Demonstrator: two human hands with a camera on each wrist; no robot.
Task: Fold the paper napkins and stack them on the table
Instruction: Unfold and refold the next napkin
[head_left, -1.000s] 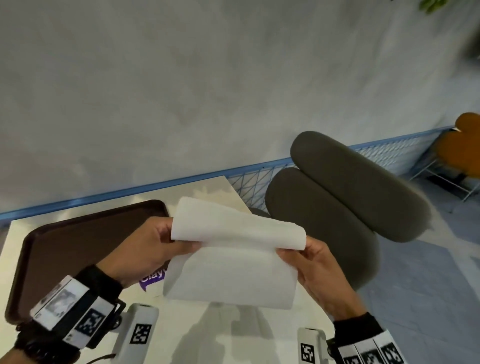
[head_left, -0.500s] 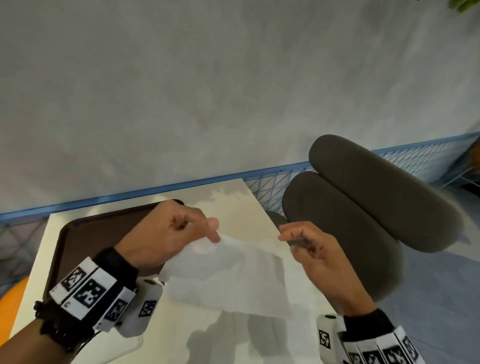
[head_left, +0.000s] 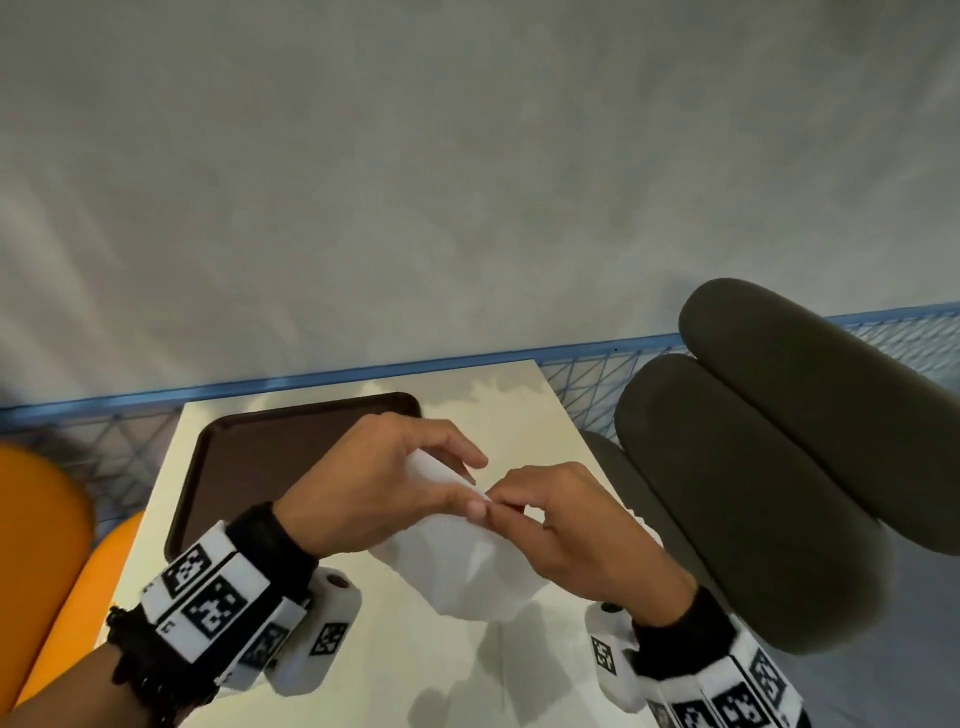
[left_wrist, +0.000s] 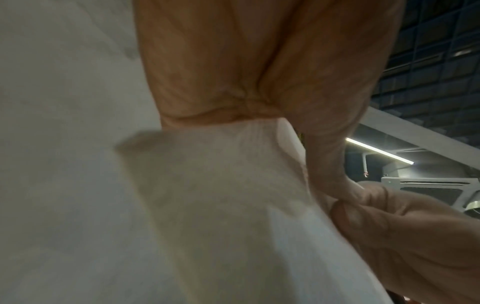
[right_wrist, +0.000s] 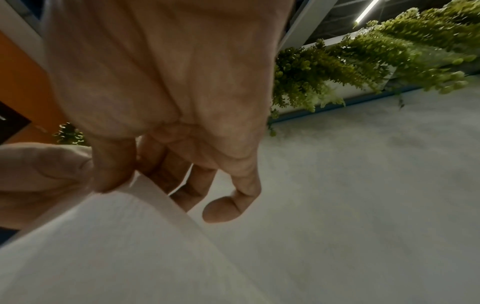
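Note:
A white paper napkin (head_left: 467, 571) hangs above the pale table (head_left: 395, 670), held up by both hands. My left hand (head_left: 395, 488) pinches its upper edge from the left, thumb tip against the paper. My right hand (head_left: 566, 525) pinches the same edge from the right, fingertips nearly meeting the left thumb. The napkin (left_wrist: 221, 205) fills the left wrist view below my left hand (left_wrist: 259, 72), with the right hand's fingers (left_wrist: 402, 236) at lower right. In the right wrist view my right hand (right_wrist: 168, 92) pinches the napkin (right_wrist: 116, 246) at its top edge, the other fingers curled.
A dark brown tray (head_left: 260, 467) lies on the table's far left part. A grey cushioned chair (head_left: 779, 467) stands to the right of the table, an orange seat (head_left: 52, 545) to the left. A grey wall and a blue wire rail (head_left: 311, 376) run behind.
The hands have come together at the napkin's top edge; a second ago they held its two ends wide apart. The napkin now hangs bunched below them.

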